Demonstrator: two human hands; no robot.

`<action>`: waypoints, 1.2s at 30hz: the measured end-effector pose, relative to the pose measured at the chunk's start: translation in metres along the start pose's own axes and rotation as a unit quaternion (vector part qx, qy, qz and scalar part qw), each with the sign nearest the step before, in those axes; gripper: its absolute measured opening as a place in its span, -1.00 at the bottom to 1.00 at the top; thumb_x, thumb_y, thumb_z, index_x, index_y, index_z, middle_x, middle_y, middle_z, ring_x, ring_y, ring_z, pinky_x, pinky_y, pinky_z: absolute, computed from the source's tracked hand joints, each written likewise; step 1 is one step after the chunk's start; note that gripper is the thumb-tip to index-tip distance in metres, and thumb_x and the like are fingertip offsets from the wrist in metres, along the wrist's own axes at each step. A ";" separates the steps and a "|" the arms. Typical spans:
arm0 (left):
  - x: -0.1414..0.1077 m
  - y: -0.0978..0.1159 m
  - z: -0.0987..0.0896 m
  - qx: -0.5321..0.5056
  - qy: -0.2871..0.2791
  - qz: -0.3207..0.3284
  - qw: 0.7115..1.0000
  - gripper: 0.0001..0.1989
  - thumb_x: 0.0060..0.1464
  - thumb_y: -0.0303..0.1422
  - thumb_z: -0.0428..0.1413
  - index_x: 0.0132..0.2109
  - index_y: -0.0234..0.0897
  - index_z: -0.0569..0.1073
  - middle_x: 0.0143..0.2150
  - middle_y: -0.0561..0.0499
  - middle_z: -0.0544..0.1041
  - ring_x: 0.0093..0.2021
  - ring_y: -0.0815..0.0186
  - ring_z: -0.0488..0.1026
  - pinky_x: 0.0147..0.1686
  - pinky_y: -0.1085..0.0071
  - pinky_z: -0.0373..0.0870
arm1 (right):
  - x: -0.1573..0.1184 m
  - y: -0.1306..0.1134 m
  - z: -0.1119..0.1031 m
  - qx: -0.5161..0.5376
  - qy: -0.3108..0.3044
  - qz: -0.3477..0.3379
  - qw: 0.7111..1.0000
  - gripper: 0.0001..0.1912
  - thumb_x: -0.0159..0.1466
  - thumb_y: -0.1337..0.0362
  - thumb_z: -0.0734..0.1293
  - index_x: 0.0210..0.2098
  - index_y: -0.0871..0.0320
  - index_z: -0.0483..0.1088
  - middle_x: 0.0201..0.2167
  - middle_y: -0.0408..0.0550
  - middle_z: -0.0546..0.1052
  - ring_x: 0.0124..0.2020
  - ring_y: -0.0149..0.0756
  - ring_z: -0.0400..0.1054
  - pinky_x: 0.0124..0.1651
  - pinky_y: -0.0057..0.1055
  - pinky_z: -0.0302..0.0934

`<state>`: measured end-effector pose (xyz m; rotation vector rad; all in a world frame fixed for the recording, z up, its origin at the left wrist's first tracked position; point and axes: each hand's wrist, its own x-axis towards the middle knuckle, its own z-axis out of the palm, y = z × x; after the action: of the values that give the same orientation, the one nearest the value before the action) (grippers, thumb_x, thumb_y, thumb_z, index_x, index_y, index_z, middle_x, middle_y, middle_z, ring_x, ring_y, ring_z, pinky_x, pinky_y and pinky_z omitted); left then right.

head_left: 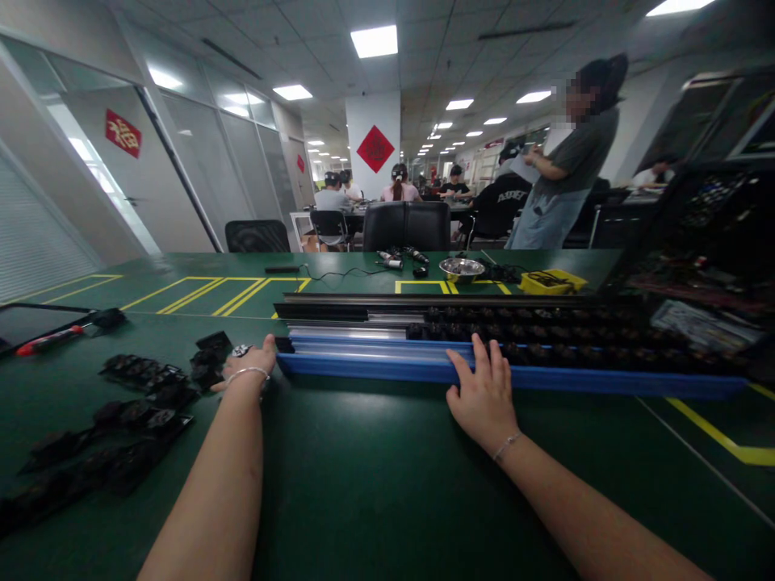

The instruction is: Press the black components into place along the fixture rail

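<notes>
My right hand (pixel 483 401) lies with fingers spread over the near edge of a long blue channel rail (pixel 375 369), touching it. Small black parts (pixel 550 355) stand in rows along the right part of the rails; the left stretch of the blue rail shows bare. My left hand (pixel 245 367) is just off the rail's left end, its fingers curled around a small black-and-white part (pixel 240 350). That part is mostly covered by the fingers, so its kind cannot be made out. Beside this hand, loose black parts (pixel 142 375) lie in clusters.
On the green table (pixel 363 476) are a metal bowl (pixel 462 268), a yellow tray (pixel 550 282), cabled tools (pixel 391 260) and a red-handled screwdriver (pixel 52 340). A dark rack (pixel 696 242) stands at right. A person (pixel 569 161) stands beyond the table; others sit behind.
</notes>
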<state>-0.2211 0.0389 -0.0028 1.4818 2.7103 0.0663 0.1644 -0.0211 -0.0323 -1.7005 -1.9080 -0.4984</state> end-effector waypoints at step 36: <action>-0.130 0.147 0.029 -0.072 0.171 0.435 0.881 -0.53 0.15 -0.09 -0.21 0.15 -0.06 0.24 0.25 0.01 0.19 0.25 0.17 0.04 0.18 0.12 -0.01 | -0.005 -0.008 -0.001 -0.017 -0.023 -0.021 0.999 -0.46 0.09 0.29 0.20 0.10 0.07 0.19 0.23 0.01 0.08 0.21 0.04 -0.11 0.16 0.15 -0.23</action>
<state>-0.0260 0.0095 -0.0190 2.6836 1.9079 0.5908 0.1573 -0.0263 -0.0339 -1.7110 -1.9814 -0.5134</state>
